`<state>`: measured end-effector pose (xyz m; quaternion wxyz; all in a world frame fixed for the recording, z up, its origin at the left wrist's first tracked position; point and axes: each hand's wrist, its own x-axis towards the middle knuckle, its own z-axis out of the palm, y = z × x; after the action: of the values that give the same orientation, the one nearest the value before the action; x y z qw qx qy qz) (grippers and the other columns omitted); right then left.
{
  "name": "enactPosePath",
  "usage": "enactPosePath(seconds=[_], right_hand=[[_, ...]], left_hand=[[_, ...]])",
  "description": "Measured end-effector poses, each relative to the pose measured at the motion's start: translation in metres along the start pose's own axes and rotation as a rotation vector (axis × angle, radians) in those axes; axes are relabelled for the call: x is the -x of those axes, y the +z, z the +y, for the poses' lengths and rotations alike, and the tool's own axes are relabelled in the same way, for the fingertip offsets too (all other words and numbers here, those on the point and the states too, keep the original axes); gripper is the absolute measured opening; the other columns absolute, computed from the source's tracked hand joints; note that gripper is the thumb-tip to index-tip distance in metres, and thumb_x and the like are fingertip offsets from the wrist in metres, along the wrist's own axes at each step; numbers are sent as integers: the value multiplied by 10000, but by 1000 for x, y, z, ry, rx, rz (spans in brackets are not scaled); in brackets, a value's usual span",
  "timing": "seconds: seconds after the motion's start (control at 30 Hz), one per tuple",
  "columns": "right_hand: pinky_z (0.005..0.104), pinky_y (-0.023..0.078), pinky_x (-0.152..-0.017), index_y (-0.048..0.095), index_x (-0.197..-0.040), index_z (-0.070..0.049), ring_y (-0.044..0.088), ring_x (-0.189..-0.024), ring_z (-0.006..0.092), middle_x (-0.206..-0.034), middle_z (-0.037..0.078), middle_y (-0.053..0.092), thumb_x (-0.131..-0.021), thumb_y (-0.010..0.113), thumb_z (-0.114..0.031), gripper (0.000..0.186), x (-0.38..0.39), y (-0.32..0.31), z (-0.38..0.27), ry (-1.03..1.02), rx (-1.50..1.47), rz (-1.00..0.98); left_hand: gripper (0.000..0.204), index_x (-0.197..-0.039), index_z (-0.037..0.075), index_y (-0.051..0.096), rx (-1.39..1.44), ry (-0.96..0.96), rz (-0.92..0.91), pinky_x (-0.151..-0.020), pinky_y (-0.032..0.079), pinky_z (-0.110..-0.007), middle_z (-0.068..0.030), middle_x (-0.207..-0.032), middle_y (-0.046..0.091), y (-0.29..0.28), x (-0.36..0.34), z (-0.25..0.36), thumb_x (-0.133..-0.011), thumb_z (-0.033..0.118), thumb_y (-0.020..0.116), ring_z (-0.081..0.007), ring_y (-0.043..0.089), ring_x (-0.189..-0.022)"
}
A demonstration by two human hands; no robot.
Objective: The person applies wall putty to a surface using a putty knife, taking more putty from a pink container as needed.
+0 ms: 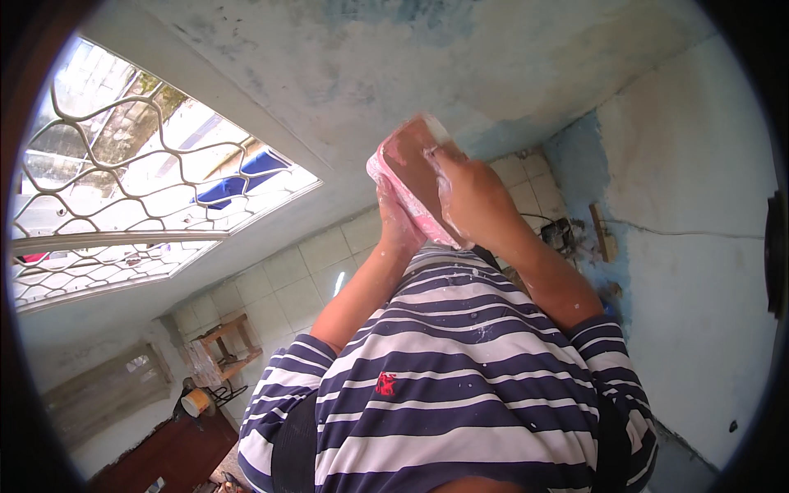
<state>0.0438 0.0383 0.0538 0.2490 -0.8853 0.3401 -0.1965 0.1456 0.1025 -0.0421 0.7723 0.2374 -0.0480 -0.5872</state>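
Striped shirt up close, both my hands on a brown-and-pink block

My navy-and-white striped shirt (pixel 460 353) fills the space closest to me, with white specks on its front. Beyond it spreads a patchy, pale blue-green wall (pixel 460 57), and another wall (pixel 699 329) stands on my right. On my left is the window (pixel 156 152), covered by a wavy white grille, with something blue outside. Pale tiles (pixel 312 255) show behind my arms. At the lower left I see a dark red-brown panel (pixel 168 448) and, above it, a small wooden frame (pixel 222 349).

My left hand (pixel 396 222) holds the block by its pink, white-smeared left edge. My right hand (pixel 477 197) is bent over the brown face, white smears on its fingers; whether it grips or only presses, I cannot tell. The block (pixel 411 160) is tilted, in front of my chest. Smallest is a red mark (pixel 385 384) on my shirt.
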Motion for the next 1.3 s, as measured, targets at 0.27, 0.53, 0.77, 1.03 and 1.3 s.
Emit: enactPosePath(seconds=[0.27, 0.53, 0.77, 1.03, 1.3], right_hand=[[514, 493, -696, 571, -1239, -29, 619, -779, 456, -834, 272, 637, -808, 606, -33, 432, -4, -27, -3, 71, 43, -109], [493, 493, -697, 591, -1218, -29, 614, -800, 465, -843, 280, 638, -802, 616, -35, 417, 8, -17, 14, 124, 38, -151], [412, 543, -634, 565, -1194, 41, 689, -757, 294, -941, 160, 707, -902, 640, -116, 340, 15, -63, 46, 68, -403, 276], [278, 529, -648, 634, -1071, 24, 643, -771, 149, -954, 80, 689, -845, 686, -3, 233, 26, -114, 48, 69, -685, 133], [339, 489, -872, 675, -1022, 30, 625, -940, 275, -1062, 103, 688, -674, 686, 40, 349, -13, -120, 59, -481, -50, -145]], left_hand=[[759, -1459, 137, 372, -8, -76, 96, -1072, 422, -467, -123, -1430, 469, 6, 6, 1, -937, 687, 356, -319, 485, -1286], [632, -1381, 79, 468, -100, -152, 117, -1040, 446, -453, -140, -1336, 554, 2, -4, 9, -963, 546, 391, -325, 560, -1196], [491, -1332, 27, 514, -195, -292, -189, -931, 512, -424, -152, -1243, 605, -38, -20, 33, -943, 322, 465, -289, 618, -1089], [578, -1397, 31, 470, -188, -590, -272, -986, 482, -432, -147, -1326, 567, -4, -20, 31, -995, 444, 423, -295, 567, -1192], [655, -1432, 57, 442, -300, -821, -52, -1018, 460, -444, -160, -1377, 533, 58, -29, 39, -997, 541, 382, -302, 526, -1256]])
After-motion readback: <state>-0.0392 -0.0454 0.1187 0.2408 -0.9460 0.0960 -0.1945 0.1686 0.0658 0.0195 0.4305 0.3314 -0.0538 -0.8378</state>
